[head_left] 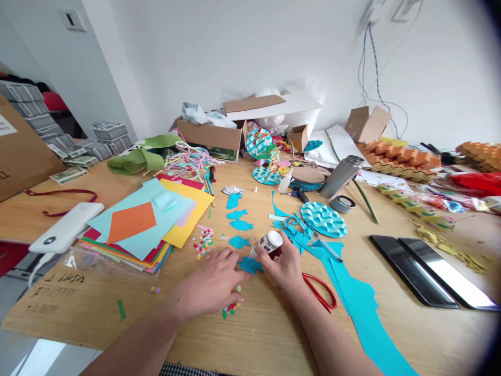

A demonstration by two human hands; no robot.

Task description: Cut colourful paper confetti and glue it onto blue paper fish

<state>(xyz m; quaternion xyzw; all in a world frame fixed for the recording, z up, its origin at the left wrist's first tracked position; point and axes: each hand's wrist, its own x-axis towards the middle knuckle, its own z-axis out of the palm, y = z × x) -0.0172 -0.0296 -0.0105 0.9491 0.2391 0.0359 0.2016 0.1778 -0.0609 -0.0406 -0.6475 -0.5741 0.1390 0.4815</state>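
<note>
My right hand (285, 266) grips a white glue bottle (268, 242) with a printed label, tilted with its round white end up. Its lower end is close over a blue paper fish (250, 265) on the table. My left hand (213, 279) lies beside that fish with fingers spread, the fingertips at its left edge. Whether glue is coming out cannot be seen. Several other fish, such as this blue paper fish (239, 241), form a column beyond it. Coloured paper dots (230, 310) lie partly under my left hand, and more dots (204, 241) are scattered to the left.
Red-handled scissors (332, 300) and blue paper offcuts (358, 292) lie right of my right arm. Farther right are two phones (413, 271). A steel flask (341, 176) stands behind a patterned blue disc (324, 219). Stacked coloured paper (136, 224) and a white power bank (66, 227) are left.
</note>
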